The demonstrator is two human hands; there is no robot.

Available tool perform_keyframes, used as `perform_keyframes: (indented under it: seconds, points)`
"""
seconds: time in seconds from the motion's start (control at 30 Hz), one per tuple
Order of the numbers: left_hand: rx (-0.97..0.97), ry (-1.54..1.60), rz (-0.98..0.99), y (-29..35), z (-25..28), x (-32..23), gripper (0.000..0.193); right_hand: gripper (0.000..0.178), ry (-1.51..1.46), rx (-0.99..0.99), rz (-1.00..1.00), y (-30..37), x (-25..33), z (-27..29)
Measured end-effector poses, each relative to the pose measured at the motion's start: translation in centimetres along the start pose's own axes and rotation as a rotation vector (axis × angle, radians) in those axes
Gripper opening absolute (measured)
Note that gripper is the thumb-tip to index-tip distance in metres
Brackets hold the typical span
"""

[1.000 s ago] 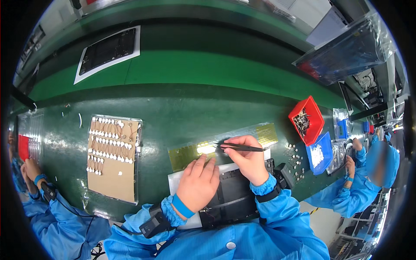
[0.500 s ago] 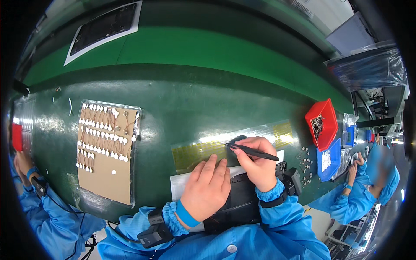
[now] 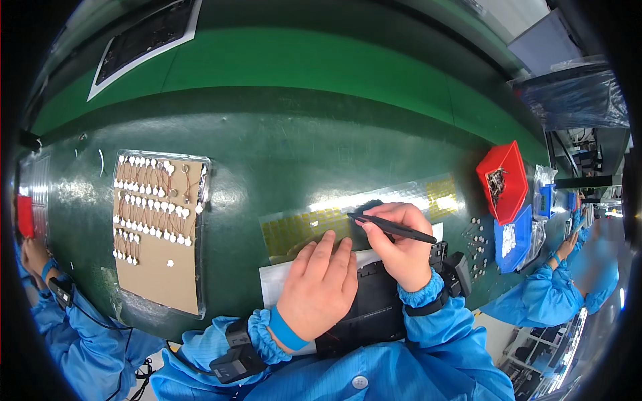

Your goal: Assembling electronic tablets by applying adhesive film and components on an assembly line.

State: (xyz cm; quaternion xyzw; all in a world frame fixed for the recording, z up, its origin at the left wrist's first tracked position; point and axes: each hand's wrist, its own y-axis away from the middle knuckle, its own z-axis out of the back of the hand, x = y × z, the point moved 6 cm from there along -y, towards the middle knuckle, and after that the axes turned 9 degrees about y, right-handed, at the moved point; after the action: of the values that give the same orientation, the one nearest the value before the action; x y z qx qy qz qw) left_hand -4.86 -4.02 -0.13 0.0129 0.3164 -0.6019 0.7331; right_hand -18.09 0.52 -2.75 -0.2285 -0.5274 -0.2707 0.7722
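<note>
My right hand [image 3: 405,248] is closed around black tweezers [image 3: 401,231]. The tips point left and lie over a clear sheet with rows of yellow stickers [image 3: 284,235]. Flat on the near edge of that sheet rests my left hand [image 3: 315,291], fingers stretched out and nothing in it. Beneath both hands sits a black panel-like device [image 3: 366,314], partly covered by my hands and sleeves. A white sheet [image 3: 271,284] shows along its left side. A dark patch [image 3: 369,207] lies behind my right fingers; what it is I cannot make out.
At left, a brown board [image 3: 157,281] carries rows of small white-ended wired discs. On the right stand a red bin [image 3: 503,184] of small parts and a blue bin [image 3: 513,247] of white pieces. Loose discs [image 3: 476,247] lie nearby. Co-workers sit at both sides.
The view has shifted slightly. The tweezers are still in my right hand, their tips a little higher over the yellow stickers. My left hand stays flat on the sheet.
</note>
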Motion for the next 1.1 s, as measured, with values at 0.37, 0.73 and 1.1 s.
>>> perform_keyframes:
  seconds: [0.37,0.73,1.1]
  points:
    - [-0.008,-0.011,-0.008,0.0,0.0,-0.2,0.024,0.014,-0.136,-0.021,-0.025,0.1,0.3,0.3]
    - [-0.066,-0.022,0.007,-0.9,0.7,0.1,0.039,0.015,-0.286,-0.212,-0.148,5.3,0.9,7.9]
    - [0.040,0.224,-0.118,-3.7,-2.3,-3.6,0.024,0.016,-0.224,-0.229,-0.287,6.8,-2.0,8.6]
